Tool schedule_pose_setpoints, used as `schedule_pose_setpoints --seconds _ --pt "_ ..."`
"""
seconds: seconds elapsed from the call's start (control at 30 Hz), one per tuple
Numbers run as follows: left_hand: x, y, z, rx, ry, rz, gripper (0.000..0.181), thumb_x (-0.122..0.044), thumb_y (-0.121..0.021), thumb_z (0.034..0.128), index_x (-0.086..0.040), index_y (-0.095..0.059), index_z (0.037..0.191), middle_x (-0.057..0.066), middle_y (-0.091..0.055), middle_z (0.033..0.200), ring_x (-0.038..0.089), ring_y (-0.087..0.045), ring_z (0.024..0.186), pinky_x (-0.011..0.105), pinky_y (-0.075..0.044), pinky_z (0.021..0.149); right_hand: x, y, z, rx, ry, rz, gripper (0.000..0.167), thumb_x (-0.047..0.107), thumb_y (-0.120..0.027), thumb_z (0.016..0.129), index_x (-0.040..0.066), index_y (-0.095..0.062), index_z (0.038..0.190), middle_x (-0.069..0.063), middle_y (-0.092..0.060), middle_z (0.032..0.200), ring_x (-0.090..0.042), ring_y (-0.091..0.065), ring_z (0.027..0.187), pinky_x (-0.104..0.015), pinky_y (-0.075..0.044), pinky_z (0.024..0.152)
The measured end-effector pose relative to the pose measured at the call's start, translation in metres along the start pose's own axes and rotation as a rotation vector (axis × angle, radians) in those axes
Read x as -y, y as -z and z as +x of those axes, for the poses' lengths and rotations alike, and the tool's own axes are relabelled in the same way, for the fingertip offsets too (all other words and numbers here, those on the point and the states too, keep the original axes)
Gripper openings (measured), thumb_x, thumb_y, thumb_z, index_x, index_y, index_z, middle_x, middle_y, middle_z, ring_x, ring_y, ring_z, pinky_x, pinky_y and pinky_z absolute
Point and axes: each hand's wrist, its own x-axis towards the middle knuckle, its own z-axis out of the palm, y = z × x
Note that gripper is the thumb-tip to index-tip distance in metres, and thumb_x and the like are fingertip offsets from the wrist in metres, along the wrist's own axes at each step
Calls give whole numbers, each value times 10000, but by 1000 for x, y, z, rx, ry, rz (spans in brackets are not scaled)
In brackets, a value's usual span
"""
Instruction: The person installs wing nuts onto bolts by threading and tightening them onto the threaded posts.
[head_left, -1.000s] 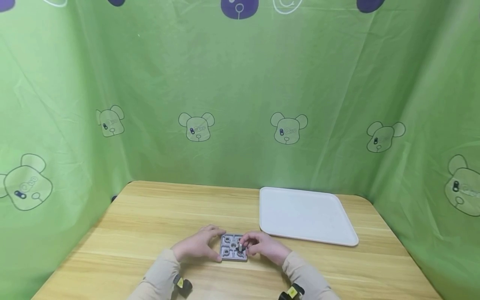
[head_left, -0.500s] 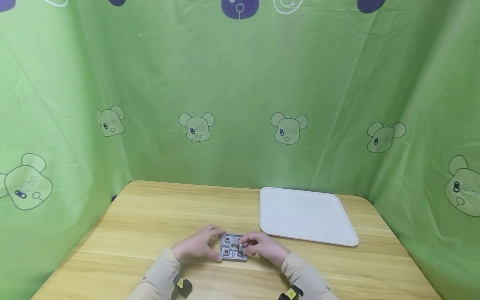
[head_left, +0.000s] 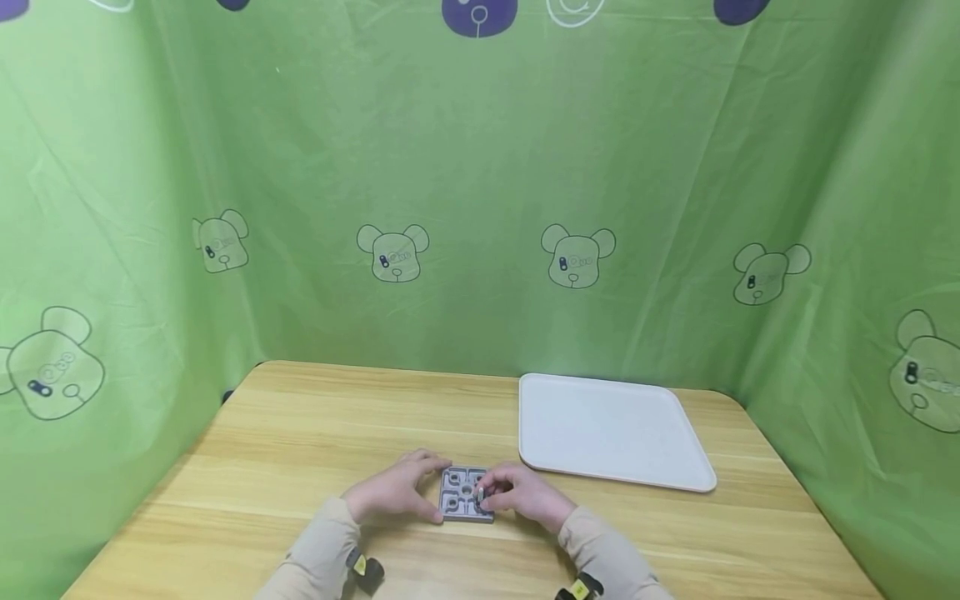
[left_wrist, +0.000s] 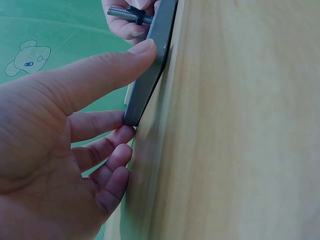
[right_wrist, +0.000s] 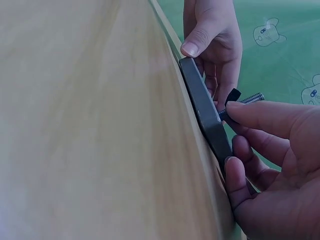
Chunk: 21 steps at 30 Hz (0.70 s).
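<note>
A grey square plate (head_left: pixel 459 510) with recessed holes lies on the table in front of the person. My left hand (head_left: pixel 393 490) holds it by the left side, thumb at the near corner and fingers at the far one. From the plate's right part a threaded bolt (right_wrist: pixel 256 98) sticks up, with a black wing nut (right_wrist: pixel 233 95) on it close to the plate. My right hand (head_left: pixel 531 495) pinches this wing nut between thumb and fingers, which partly cover it. In the right wrist view, its lower fingers (right_wrist: pixel 235 175) touch the plate's edge.
A white rectangular tray (head_left: pixel 615 429) lies at the back right of the wooden table (head_left: pixel 337 417), just beyond the right hand. Green curtains (head_left: pixel 480 167) with bear-head prints hang behind and on both sides.
The fingers of my right hand have shifted around the wing nut, whose black wings have turned and are more covered. The left hand and the plate stay in place.
</note>
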Motion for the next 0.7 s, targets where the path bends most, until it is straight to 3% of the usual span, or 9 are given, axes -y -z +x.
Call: schedule_pose_setpoints --seconds 0.7 --pt "3 -1 1 2 -2 -3 861 -334 -831 696 -93 -459 1433 104 -474 1424 345 -401 1337 619 -317 1135 8 -5 0 -54 -22 -33 222 67 -765 743 -8 -652 918 -30 -602 854 -143 -501 806 -206 -415 706"
